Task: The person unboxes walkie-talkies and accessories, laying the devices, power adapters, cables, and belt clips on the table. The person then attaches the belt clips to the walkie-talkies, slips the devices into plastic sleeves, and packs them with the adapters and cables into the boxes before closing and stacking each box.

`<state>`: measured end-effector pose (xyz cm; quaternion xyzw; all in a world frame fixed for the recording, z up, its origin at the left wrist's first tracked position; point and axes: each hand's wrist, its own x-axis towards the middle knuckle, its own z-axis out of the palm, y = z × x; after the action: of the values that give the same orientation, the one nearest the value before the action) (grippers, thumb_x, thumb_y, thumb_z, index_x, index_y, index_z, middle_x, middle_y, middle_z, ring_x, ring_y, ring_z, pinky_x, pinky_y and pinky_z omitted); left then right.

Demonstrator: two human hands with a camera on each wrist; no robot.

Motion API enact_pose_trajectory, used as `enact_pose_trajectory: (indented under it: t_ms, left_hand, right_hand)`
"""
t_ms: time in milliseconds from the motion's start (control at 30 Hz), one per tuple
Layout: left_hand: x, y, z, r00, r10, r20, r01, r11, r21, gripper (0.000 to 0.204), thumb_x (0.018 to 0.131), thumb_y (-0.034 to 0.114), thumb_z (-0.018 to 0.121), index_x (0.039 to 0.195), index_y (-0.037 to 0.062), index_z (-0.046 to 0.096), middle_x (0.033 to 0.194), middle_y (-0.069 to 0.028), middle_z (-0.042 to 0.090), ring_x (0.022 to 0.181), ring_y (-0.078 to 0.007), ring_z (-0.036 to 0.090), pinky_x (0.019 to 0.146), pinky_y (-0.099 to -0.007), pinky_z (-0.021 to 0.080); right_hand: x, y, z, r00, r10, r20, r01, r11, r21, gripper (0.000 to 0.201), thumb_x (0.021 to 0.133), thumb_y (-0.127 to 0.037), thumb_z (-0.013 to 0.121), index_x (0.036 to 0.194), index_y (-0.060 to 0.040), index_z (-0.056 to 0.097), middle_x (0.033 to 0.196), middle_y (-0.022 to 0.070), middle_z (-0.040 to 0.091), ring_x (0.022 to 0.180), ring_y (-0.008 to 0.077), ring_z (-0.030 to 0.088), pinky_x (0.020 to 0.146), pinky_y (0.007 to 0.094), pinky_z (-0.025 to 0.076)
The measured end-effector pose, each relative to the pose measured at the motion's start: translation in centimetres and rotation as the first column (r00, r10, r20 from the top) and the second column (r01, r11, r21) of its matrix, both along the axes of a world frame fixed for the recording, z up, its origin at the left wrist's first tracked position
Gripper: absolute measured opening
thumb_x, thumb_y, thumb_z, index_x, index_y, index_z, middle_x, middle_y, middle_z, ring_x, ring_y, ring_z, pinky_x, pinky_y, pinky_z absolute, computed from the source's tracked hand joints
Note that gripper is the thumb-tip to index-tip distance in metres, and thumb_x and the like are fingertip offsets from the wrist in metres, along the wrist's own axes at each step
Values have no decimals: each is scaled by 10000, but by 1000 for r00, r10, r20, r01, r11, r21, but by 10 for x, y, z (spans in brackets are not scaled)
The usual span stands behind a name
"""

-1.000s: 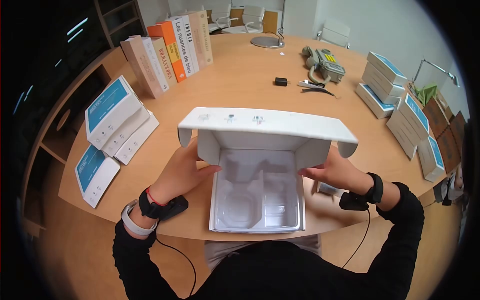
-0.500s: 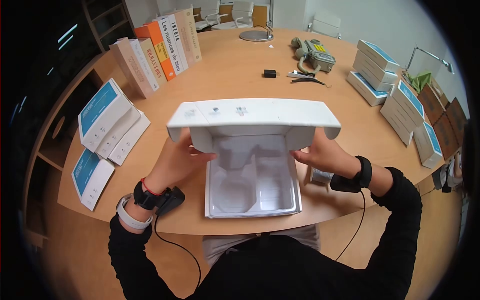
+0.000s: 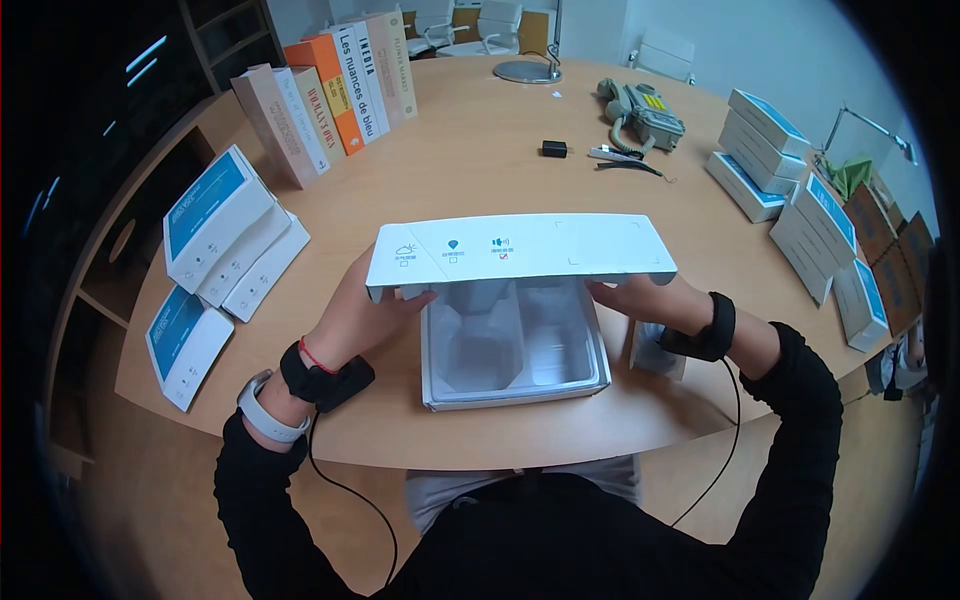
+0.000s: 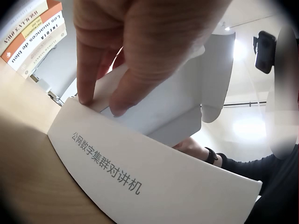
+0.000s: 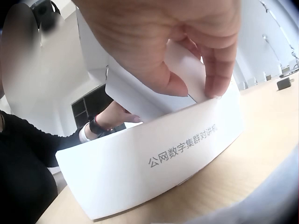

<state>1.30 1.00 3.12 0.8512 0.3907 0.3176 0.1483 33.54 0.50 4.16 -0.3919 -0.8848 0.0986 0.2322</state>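
A white cardboard box (image 3: 515, 400) lies near the table's front edge, its hinged lid (image 3: 560, 235) tilted forward over the back part. Printed icons show on the lid's front panel. Inside sits a moulded white plastic tray (image 3: 525, 335) with hollow compartments. My left hand (image 3: 355, 315) is at the left back of the box, thumb and a finger pinching the lid's side flap by the wall's top edge in the left wrist view. On the other side my right hand (image 3: 665, 300) pinches the opposite flap likewise. The lid hides some of the fingers.
Blue-and-white boxes are stacked at left (image 3: 215, 235) and right (image 3: 765, 150). Upright books (image 3: 345, 85) stand back left. A desk phone (image 3: 645, 115), a black adapter (image 3: 554, 149) and a lamp base (image 3: 525, 72) are farther back. A small pale packet (image 3: 655, 355) lies by the right wrist.
The lid has swung forward and down, so its printed panel faces up more and covers more of the tray. The box has slid a little away from the table's front edge.
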Motion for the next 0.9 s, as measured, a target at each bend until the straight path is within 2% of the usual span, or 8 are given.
enact_pose_trajectory:
  t_ms: [67, 100, 133, 233, 367, 533, 700, 900]
  left_hand:
    - [-5, 12, -11, 989, -72, -129, 83, 993, 83, 408, 768, 13, 662, 1144, 12, 503, 1067, -131, 582, 1025, -265, 565, 870, -318, 448]
    - [-6, -3, 2, 978, -165, 130, 185, 970, -156, 424, 789, -4, 611, 1191, 12, 475, 1144, -157, 548, 1097, -289, 525, 933, -328, 417]
    - [-13, 2, -6, 971, -224, -79, 223, 975, -14, 490, 809, 28, 585, 1271, 27, 422, 1259, -185, 471, 1185, -313, 462, 989, -342, 382]
    - [-21, -25, 10, 966, -222, -135, 212, 974, -85, 610, 785, 55, 602, 1344, 51, 358, 1334, -203, 395, 1237, -342, 406, 1023, -361, 356]
    - [-30, -59, 14, 923, -215, -318, 166, 971, -173, 731, 712, 50, 645, 1374, 77, 337, 1375, -213, 340, 1257, -363, 370, 1043, -398, 334]
    - [-18, -90, -10, 900, -141, -412, 113, 989, -92, 774, 666, 90, 708, 1356, 79, 357, 1417, -207, 264, 1232, -388, 380, 1024, -429, 344]
    - [-11, -95, -10, 901, -112, -419, 109, 994, -33, 790, 680, 98, 705, 1368, 67, 319, 1381, -241, 294, 1188, -403, 420, 982, -419, 388]
    - [-6, -96, -22, 926, -186, -329, 100, 960, -262, 778, 728, 18, 610, 1406, 63, 231, 1134, -252, 529, 1045, -398, 521, 868, -404, 449]
  right_hand:
    - [1, 5, -5, 989, 80, -126, -81, 997, -5, 351, 772, -99, 615, 1103, -16, 534, 1045, 176, 574, 962, 356, 548, 848, 375, 456]
    - [3, -6, 2, 986, -10, -164, -23, 980, -199, 451, 780, -128, 627, 1190, -33, 467, 1099, 178, 550, 981, 363, 537, 869, 390, 446]
    - [7, -8, -1, 997, 69, 17, -69, 996, -50, 566, 765, -118, 648, 1267, -49, 397, 1213, 192, 482, 1056, 365, 515, 892, 401, 442]
    - [13, -30, 22, 972, -11, 234, 74, 962, -264, 643, 737, -81, 672, 1314, -100, 386, 1365, 208, 330, 1169, 361, 465, 945, 386, 433]
    - [29, -67, 22, 974, 69, 216, -31, 984, -176, 699, 727, -72, 683, 1344, -123, 358, 1372, 214, 320, 1145, 381, 478, 923, 390, 456]
    - [14, -120, -12, 989, 128, 79, -100, 952, -290, 806, 718, -71, 690, 1371, 8, 225, 1267, 275, 402, 1057, 411, 522, 894, 416, 456]
    - [2, -120, -21, 990, 122, 69, -105, 971, -216, 864, 707, -63, 694, 1368, 66, 152, 1158, 281, 482, 1019, 413, 529, 857, 427, 462]
    - [-3, -117, -22, 999, -21, -42, 4, 928, -373, 779, 728, -104, 713, 1378, -90, 285, 1184, 224, 492, 1029, 353, 534, 846, 372, 473]
